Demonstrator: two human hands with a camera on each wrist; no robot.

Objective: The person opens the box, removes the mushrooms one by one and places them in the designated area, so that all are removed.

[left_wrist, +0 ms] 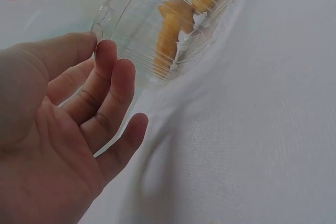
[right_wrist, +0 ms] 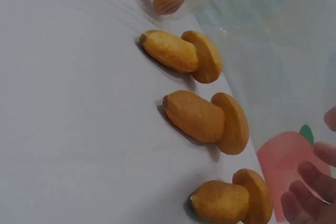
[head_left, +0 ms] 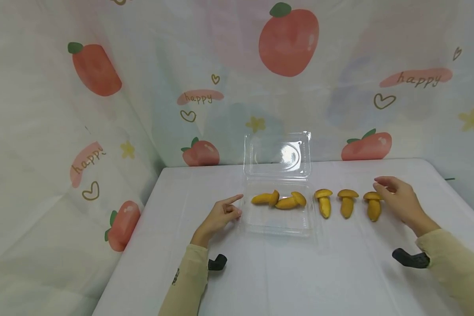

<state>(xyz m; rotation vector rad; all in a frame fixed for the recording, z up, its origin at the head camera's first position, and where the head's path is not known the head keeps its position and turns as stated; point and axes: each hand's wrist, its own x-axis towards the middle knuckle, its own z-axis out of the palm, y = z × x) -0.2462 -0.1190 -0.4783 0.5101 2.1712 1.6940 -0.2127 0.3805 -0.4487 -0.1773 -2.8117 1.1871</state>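
Observation:
A clear plastic clamshell box [head_left: 276,223] stands with its lid raised at the back. Two yellow-brown mushrooms [head_left: 287,202] lie in its base, end to end. At the box's left rim, my left hand [head_left: 220,217] pinches the edge between thumb and index finger, the other fingers loosely bent. Outside the box to the right, three more mushrooms stand in a row, caps toward the back: one nearest the box [head_left: 324,206], a middle one [head_left: 346,206] and a right one [head_left: 373,208]. My right hand [head_left: 400,199], fingers relaxed and holding nothing, hovers beside the right mushroom's cap.
A white cloth covers the table [head_left: 260,276]. The raised lid [head_left: 274,153] stands close to the printed backdrop [head_left: 229,52] along the table's back edge. Black wrist mounts [head_left: 411,258] stick out below each wrist.

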